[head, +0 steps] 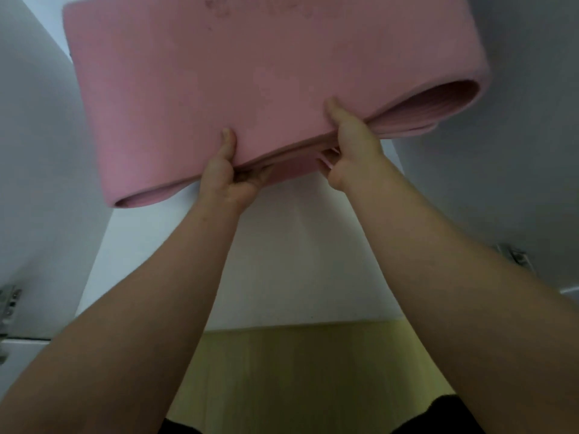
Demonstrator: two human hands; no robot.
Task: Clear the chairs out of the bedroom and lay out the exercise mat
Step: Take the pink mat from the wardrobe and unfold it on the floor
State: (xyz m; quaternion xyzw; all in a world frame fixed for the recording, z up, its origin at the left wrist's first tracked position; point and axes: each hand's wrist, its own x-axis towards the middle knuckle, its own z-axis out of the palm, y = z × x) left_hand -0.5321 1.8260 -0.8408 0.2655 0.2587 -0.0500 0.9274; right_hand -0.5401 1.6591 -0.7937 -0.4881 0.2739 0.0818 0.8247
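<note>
Surface: pale yellow wood-grain panel (297, 371) low in view, meeting a white back panel (282, 261) above it; floor or shelf, cannot tell.
Room: left grey panel (37, 151) and right grey panel (526, 151) flaring outward from the white one; dim, cool light.
Hardware: left hinge (7, 308) in metal at the frame's edge, right hinge (515, 256) on the opposite panel.
Mat: pink exercise mat (250, 73), loosely rolled into flattened layers, held aloft across the upper half of the view, sloping down to the left, open coil end showing at right.
Grip, left: left hand (225, 173) clasping the mat's near lower edge, thumb pressed on the outer face, fingers curled underneath.
Grip, right: right hand (347, 142) near the left one on the same edge, thumb on top, fingers tucked in among the layers.
Clothing: dark fabric (438, 415) at the bottom edge, between and beside the forearms.
Count: one mat; two hands, both gripping it; two hinges; two grey panels; one white panel; one yellow panel.
</note>
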